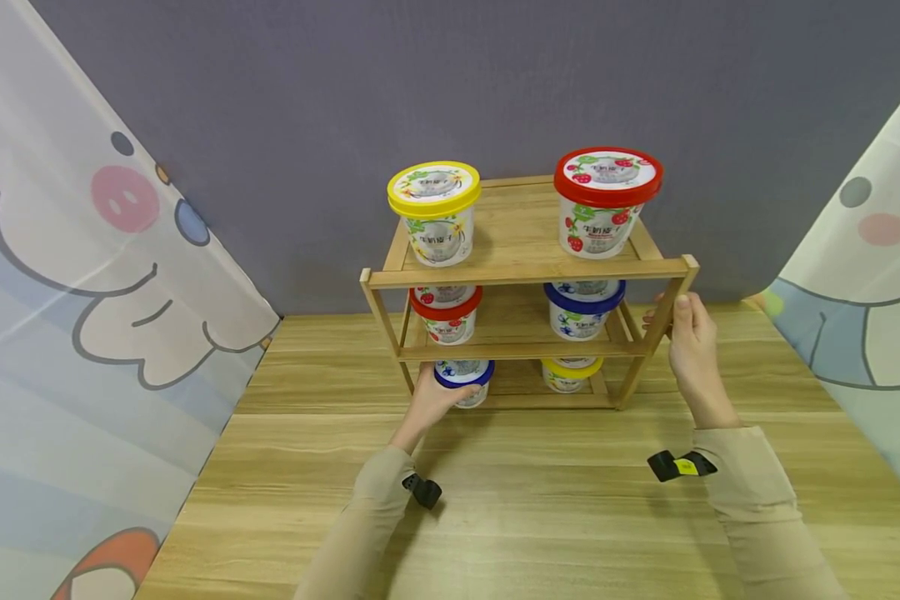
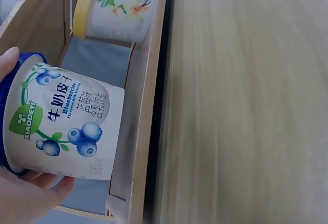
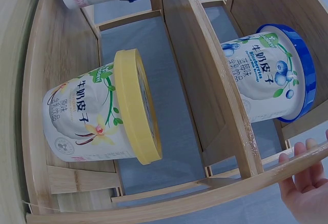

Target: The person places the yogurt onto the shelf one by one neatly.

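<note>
On the bottom level of a three-level wooden rack point(image 1: 457, 353), at its left end, my left hand point(image 1: 431, 400) grips a white tub with a blue lid point(image 2: 72, 121). The tub bears blueberry pictures, and the thumb and fingers lie on opposite sides of it near the lid. My right hand point(image 1: 694, 350) holds the rack's right side post point(image 3: 271, 175), the fingers hooked behind the wood. Closest to that hand stands another blue-lidded tub point(image 3: 266, 75) on the middle level. Below it, a yellow-lidded tub point(image 3: 97, 114) stands at the right of the bottom level.
A yellow-lidded tub point(image 1: 438, 237) and a red-lidded tub point(image 1: 598, 225) stand on the top level. Another red-lidded tub point(image 1: 450, 325) is at the middle level's left. Behind the rack is a grey backdrop point(image 1: 330, 167); patterned curtains point(image 1: 60, 375) flank the wooden table point(image 1: 540, 500).
</note>
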The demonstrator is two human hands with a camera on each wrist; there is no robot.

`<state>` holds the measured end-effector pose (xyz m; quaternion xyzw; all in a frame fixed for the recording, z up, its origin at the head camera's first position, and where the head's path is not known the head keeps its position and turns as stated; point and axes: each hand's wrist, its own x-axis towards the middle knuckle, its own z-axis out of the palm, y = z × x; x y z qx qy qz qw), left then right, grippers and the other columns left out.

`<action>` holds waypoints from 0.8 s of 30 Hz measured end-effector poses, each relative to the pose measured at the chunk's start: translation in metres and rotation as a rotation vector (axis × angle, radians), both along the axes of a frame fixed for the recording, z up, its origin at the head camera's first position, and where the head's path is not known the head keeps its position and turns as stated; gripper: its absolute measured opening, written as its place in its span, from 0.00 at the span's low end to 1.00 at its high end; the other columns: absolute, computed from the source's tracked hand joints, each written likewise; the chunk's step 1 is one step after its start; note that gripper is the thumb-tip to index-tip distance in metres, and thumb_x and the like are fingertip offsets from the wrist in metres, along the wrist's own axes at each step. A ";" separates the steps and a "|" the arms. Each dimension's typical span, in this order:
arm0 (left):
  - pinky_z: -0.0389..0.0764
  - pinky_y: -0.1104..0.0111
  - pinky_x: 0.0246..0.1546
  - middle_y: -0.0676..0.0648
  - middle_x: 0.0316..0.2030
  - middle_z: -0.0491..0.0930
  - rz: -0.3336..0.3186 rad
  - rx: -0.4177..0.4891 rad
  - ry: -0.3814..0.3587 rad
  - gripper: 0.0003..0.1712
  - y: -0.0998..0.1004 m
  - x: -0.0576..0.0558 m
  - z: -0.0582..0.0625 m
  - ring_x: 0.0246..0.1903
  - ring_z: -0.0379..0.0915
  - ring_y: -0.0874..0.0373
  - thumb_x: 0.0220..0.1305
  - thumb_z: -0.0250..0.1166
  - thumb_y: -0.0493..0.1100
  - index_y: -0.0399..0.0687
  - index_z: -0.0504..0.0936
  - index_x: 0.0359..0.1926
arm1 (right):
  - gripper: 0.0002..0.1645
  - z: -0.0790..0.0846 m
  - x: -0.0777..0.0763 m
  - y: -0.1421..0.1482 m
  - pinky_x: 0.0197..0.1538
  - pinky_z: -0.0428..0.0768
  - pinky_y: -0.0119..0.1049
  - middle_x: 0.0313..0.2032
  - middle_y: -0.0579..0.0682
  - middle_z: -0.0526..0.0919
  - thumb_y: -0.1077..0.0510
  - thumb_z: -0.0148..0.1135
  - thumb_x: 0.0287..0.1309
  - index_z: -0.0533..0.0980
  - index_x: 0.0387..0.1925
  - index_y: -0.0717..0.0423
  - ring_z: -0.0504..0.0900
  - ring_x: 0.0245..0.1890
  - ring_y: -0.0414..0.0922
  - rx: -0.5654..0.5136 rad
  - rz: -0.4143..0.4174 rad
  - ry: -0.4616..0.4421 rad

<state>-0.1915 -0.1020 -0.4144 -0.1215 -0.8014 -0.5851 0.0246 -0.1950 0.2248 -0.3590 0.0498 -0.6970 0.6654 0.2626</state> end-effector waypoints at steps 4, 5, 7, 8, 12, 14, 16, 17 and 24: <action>0.68 0.57 0.49 0.37 0.49 0.71 -0.030 0.013 -0.003 0.38 -0.001 -0.006 -0.002 0.48 0.68 0.45 0.45 0.69 0.34 0.35 0.61 0.58 | 0.22 0.000 0.000 0.000 0.37 0.72 0.22 0.32 0.48 0.73 0.51 0.34 0.66 0.69 0.40 0.66 0.77 0.31 0.35 0.004 -0.003 -0.005; 0.68 0.57 0.49 0.36 0.49 0.71 -0.036 0.017 -0.006 0.38 -0.001 -0.007 -0.003 0.49 0.68 0.45 0.45 0.69 0.34 0.35 0.61 0.58 | 0.22 0.000 0.000 0.000 0.37 0.72 0.22 0.32 0.49 0.73 0.51 0.34 0.66 0.69 0.40 0.65 0.77 0.31 0.35 0.003 -0.002 -0.005; 0.67 0.57 0.50 0.36 0.50 0.71 -0.045 0.021 -0.009 0.38 -0.001 -0.009 -0.003 0.49 0.68 0.45 0.46 0.68 0.33 0.35 0.61 0.58 | 0.22 0.000 0.000 0.000 0.37 0.72 0.23 0.33 0.49 0.73 0.51 0.34 0.67 0.69 0.40 0.65 0.77 0.31 0.35 0.002 -0.002 -0.005; 0.68 0.57 0.50 0.36 0.49 0.71 -0.051 0.021 -0.014 0.37 -0.002 -0.011 -0.003 0.49 0.68 0.45 0.46 0.68 0.33 0.35 0.62 0.57 | 0.22 0.000 0.000 0.000 0.37 0.72 0.23 0.33 0.49 0.73 0.51 0.34 0.66 0.69 0.40 0.65 0.77 0.31 0.35 0.003 -0.002 -0.007; 0.69 0.58 0.48 0.36 0.48 0.72 -0.064 0.006 -0.053 0.34 -0.003 -0.015 -0.005 0.48 0.69 0.46 0.47 0.68 0.35 0.35 0.64 0.56 | 0.22 0.000 0.000 0.000 0.37 0.72 0.22 0.33 0.48 0.73 0.51 0.34 0.66 0.68 0.40 0.65 0.77 0.31 0.34 0.011 -0.003 -0.014; 0.69 0.59 0.48 0.37 0.49 0.72 -0.064 0.000 -0.082 0.34 -0.003 -0.017 -0.005 0.48 0.69 0.46 0.48 0.67 0.36 0.36 0.64 0.56 | 0.22 0.001 0.001 0.001 0.38 0.72 0.22 0.33 0.46 0.73 0.51 0.34 0.66 0.68 0.40 0.65 0.77 0.31 0.34 0.021 -0.003 -0.017; 0.69 0.58 0.49 0.37 0.50 0.71 -0.061 -0.004 -0.108 0.34 -0.004 -0.019 -0.005 0.49 0.68 0.46 0.48 0.68 0.37 0.36 0.64 0.57 | 0.22 0.001 0.001 0.001 0.38 0.72 0.22 0.34 0.46 0.74 0.51 0.34 0.66 0.69 0.40 0.64 0.77 0.32 0.34 0.018 -0.001 -0.016; 0.68 0.58 0.49 0.37 0.50 0.71 -0.060 0.001 -0.117 0.35 -0.004 -0.020 -0.006 0.50 0.68 0.46 0.48 0.68 0.37 0.36 0.64 0.57 | 0.22 0.001 0.001 0.001 0.38 0.72 0.22 0.35 0.45 0.74 0.51 0.34 0.66 0.69 0.40 0.64 0.77 0.32 0.34 0.020 -0.001 -0.016; 0.68 0.59 0.49 0.41 0.52 0.71 -0.045 -0.023 -0.099 0.37 -0.008 -0.039 -0.031 0.50 0.68 0.49 0.47 0.69 0.44 0.42 0.64 0.58 | 0.23 -0.001 -0.001 0.000 0.36 0.73 0.22 0.34 0.43 0.74 0.51 0.34 0.66 0.68 0.40 0.68 0.77 0.31 0.33 0.014 -0.004 0.000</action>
